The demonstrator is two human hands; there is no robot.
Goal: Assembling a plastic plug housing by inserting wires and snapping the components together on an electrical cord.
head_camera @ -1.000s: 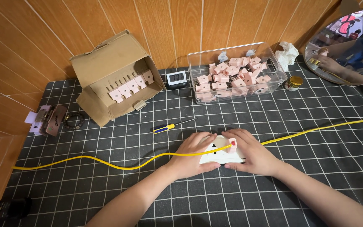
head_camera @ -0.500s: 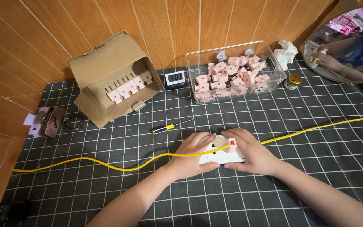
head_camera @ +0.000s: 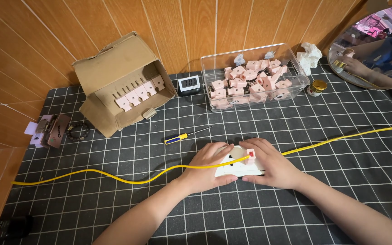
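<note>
Black gridded mat (head_camera: 296, 213), wood-panelled wall (head_camera: 169, 31)

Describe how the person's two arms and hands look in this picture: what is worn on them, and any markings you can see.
Both forearms enter from the bottom edge and are bare: no sleeves show. The left hand and the right hand wear no gloves, and no rings, watch or bracelet can be seen on the fingers or wrists. The fingernails look short and unpainted. No tattoos, plasters or other markings are visible.
</note>
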